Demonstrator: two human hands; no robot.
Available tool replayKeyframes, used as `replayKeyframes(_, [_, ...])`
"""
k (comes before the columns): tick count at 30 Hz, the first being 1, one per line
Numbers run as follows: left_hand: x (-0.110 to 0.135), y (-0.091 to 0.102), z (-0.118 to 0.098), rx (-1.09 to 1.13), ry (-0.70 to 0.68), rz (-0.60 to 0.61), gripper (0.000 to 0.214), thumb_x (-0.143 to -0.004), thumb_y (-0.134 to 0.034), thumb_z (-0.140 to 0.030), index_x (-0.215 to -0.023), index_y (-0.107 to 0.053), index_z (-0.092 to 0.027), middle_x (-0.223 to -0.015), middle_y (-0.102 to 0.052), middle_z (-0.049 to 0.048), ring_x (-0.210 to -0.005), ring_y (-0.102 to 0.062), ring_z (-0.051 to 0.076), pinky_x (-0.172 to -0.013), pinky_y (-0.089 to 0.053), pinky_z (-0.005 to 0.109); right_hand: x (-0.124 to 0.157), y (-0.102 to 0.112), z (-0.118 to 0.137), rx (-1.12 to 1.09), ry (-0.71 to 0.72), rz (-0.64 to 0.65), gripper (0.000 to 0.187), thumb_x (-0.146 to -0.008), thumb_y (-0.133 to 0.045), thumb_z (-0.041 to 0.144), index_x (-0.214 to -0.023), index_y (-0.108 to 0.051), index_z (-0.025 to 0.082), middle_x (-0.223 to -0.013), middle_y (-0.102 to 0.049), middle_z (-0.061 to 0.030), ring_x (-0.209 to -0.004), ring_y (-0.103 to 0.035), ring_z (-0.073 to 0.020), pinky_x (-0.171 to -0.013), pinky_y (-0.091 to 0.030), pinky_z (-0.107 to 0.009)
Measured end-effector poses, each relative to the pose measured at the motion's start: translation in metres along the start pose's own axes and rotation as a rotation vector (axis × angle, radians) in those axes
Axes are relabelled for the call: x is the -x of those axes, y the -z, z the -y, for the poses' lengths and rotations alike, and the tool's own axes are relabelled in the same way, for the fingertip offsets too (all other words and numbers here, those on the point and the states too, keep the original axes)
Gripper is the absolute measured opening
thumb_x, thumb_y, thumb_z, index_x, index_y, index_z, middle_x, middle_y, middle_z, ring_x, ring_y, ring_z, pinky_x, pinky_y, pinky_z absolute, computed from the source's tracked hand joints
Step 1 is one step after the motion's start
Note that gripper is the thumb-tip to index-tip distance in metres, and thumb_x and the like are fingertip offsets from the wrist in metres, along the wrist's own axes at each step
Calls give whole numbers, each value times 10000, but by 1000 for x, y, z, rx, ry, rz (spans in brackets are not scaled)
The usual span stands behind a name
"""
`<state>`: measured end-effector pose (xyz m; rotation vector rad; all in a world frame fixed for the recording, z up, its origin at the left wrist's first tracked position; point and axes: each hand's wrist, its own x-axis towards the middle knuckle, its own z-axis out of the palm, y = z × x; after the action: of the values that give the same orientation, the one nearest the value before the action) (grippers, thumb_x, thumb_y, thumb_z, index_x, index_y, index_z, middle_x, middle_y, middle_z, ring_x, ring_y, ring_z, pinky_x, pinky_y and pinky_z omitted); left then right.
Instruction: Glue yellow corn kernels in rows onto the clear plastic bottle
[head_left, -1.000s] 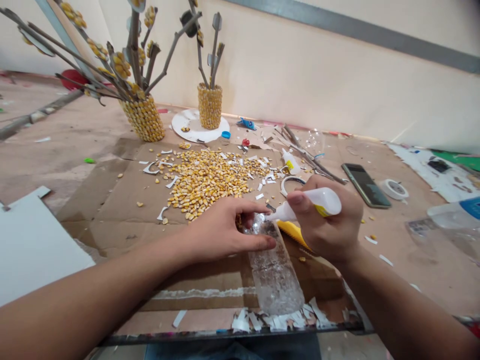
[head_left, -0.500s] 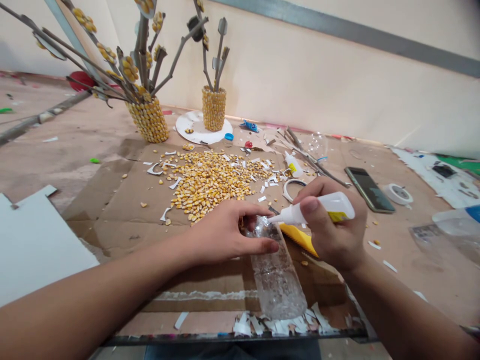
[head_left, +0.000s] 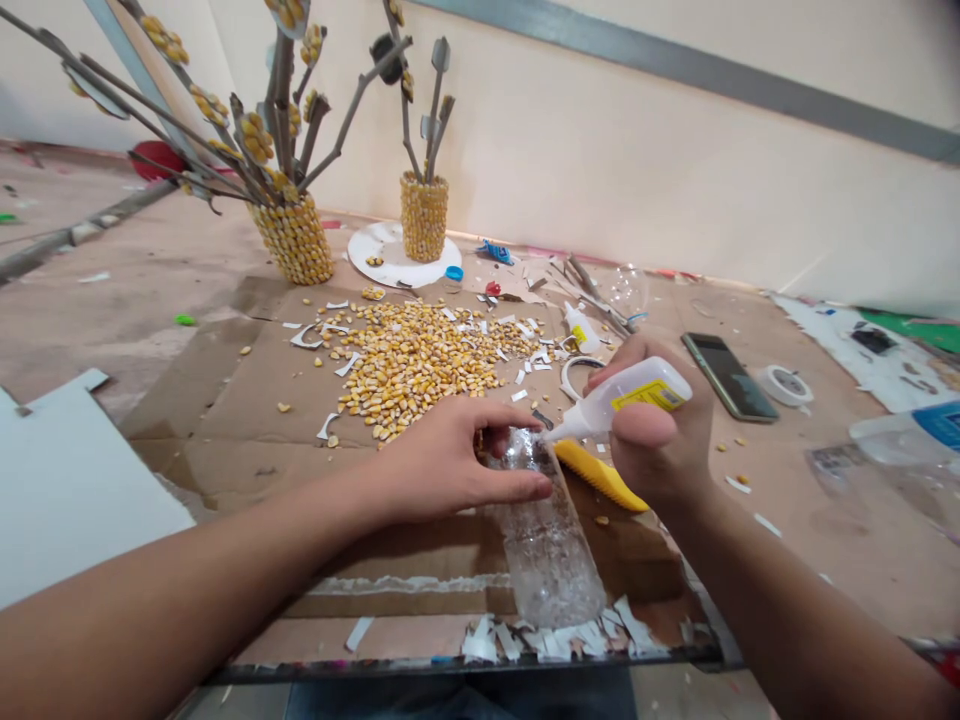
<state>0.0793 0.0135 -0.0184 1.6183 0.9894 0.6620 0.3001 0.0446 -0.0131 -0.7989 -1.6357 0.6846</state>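
Note:
A clear plastic bottle (head_left: 547, 545) lies on its side on brown cardboard (head_left: 225, 420). My left hand (head_left: 450, 465) grips its far end, thumb and fingers wrapped round it. My right hand (head_left: 660, 440) is closed on a white glue bottle (head_left: 626, 395) with a yellow label. The glue nozzle points left and touches the clear bottle near my left fingertips. A pile of corn kernels (head_left: 412, 365) lies just beyond my left hand.
Two kernel-covered vases with grey branches, a large vase (head_left: 292, 240) and a small vase (head_left: 422, 217), stand at the back. A yellow-handled tool (head_left: 600, 475) lies under my right hand. A phone (head_left: 727, 375), a tape roll (head_left: 786, 384), a second glue bottle (head_left: 581, 328) and paper scraps lie around.
My right hand has tilted the glue bottle so its rear end points higher, and the nozzle has stayed at the clear bottle. My left hand has kept its grip.

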Motion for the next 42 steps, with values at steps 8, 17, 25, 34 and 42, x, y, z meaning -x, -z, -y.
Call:
replayKeyframes(8, [0, 0, 2, 15, 7, 8, 490, -798, -895, -484, -1198, -838, -209, -709, -500, -57, -657, -483, 122, -604, -358, 257, 2, -7, 1, 22, -6, 29, 596, -806, -753, 830, -726, -604, 259, -626, -553, 4, -535, -434, -161, -493, -310, -358])
replayKeyframes(17, [0, 0, 1, 1, -16, 4, 473, -794, -905, -485, -1169, -841, -204, -728, -527, -50, -679, -506, 128, -625, -374, 268, 4, -11, 12, 132, -30, -12, 549, -974, -763, 585, -645, -486, 243, -562, -437, 43, -495, -360, -120, -476, -268, -326])
replayKeyframes(25, [0, 0, 0, 5, 26, -4, 571, -774, -916, -486, -1237, -825, -165, -749, -543, -40, -686, -520, 138, -637, -399, 285, -9, -14, -1, -76, -419, -203, 615, -867, -778, 759, -664, -506, 247, -577, -411, 61, -473, -375, -100, -419, -282, -273])
replayKeyframes(34, [0, 0, 1, -6, 12, -16, 565, -766, -923, -492, -1219, -827, -169, -761, -577, -30, -697, -530, 140, -646, -412, 274, -16, -10, -3, -379, -711, -40, 722, -801, -730, 880, -602, -383, 280, -472, -290, 98, -372, -175, -77, -336, -148, -302])
replayKeyframes(42, [1, 1, 0, -35, -11, -4, 519, -797, -901, -490, -1197, -825, -169, -770, -618, -16, -715, -551, 146, -643, -413, 260, -17, -5, -4, -541, -878, 74, 765, -783, -760, 867, -575, -336, 265, -460, -242, 116, -401, -104, -64, -370, -131, -279])
